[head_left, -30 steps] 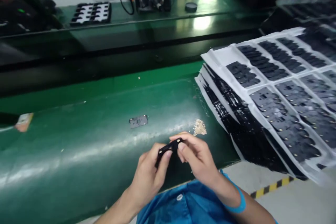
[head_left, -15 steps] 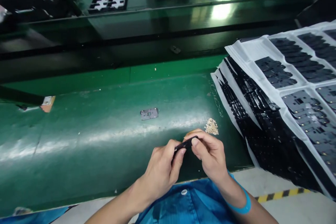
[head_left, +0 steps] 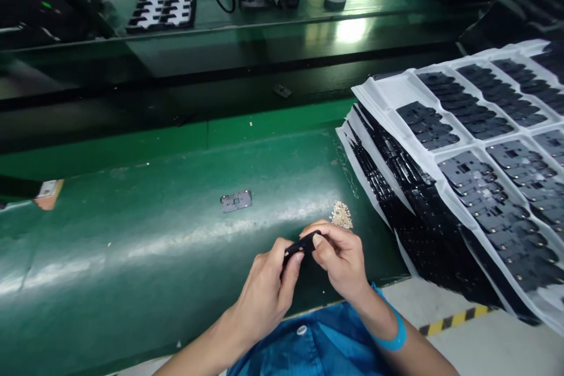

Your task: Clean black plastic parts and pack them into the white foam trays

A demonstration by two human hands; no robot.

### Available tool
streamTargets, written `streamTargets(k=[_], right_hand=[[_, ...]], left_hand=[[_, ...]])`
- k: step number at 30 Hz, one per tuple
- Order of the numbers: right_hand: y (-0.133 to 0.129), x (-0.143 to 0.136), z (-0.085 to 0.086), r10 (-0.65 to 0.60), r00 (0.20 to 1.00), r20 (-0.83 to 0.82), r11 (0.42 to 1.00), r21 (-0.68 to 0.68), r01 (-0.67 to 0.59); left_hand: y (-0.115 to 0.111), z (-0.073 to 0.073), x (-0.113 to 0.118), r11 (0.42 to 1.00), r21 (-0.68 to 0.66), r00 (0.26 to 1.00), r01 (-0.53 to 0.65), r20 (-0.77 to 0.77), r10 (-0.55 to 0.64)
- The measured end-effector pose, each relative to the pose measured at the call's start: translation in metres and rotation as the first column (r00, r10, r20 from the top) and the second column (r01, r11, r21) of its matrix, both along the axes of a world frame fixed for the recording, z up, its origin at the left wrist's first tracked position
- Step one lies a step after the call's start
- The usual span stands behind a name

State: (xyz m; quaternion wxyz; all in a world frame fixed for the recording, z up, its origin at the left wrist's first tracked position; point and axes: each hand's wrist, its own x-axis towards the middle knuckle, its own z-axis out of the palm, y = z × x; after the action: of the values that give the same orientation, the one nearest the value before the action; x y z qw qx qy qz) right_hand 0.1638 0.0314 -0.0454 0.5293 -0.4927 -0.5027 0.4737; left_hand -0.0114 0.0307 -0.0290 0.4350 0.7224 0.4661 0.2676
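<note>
Both my hands grip one thin black plastic part [head_left: 304, 243], seen nearly edge-on above the front of the green table. My left hand [head_left: 269, 283] pinches its left end between thumb and fingers. At the other end, my right hand [head_left: 340, 254] closes around it, with the thumb on its near side. Just beyond the right hand lies a small heap of tiny beige pieces [head_left: 341, 215]. A flat dark grey plastic plate [head_left: 236, 201] with a square hole rests on the table, farther off to the left and apart from both hands.
On the right, stacked white trays [head_left: 388, 94] hold rows of dark plates. A raised green shelf [head_left: 304, 20] runs across the back, with a black-and-white tray [head_left: 162, 10] and a round dark lid [head_left: 335, 1]. Another small plate [head_left: 282, 91] lies below the shelf.
The view has shifted, so the table things appear farther left and slightly lower. Both hands keep their hold on the black plastic part, with little change in grip.
</note>
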Motion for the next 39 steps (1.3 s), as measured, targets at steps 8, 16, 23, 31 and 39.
streamTargets(k=[8,16,23,31,39], right_hand=[[0.001,0.014,-0.006,0.055,0.996,-0.065,0.998,-0.035,-0.057],[0.006,0.027,-0.008,0.134,0.985,-0.106,0.986,-0.089,-0.144],[0.009,0.027,-0.004,0.163,0.982,-0.098,0.986,-0.031,-0.166],[0.011,0.030,-0.004,0.186,0.981,-0.054,0.982,0.038,-0.184],[0.013,0.028,-0.007,0.122,0.991,-0.050,0.991,0.067,-0.118]], left_hand=[[0.008,-0.001,0.007,0.998,-0.058,1.000,0.023,-0.016,-0.024],[0.017,-0.002,0.011,0.998,0.011,0.995,0.058,-0.086,-0.057],[0.017,0.000,0.012,0.998,0.042,0.995,0.055,-0.090,-0.051],[0.018,0.003,0.015,0.991,0.124,0.996,0.047,-0.084,-0.037],[0.018,0.001,0.019,0.992,0.113,0.994,0.061,-0.099,-0.050]])
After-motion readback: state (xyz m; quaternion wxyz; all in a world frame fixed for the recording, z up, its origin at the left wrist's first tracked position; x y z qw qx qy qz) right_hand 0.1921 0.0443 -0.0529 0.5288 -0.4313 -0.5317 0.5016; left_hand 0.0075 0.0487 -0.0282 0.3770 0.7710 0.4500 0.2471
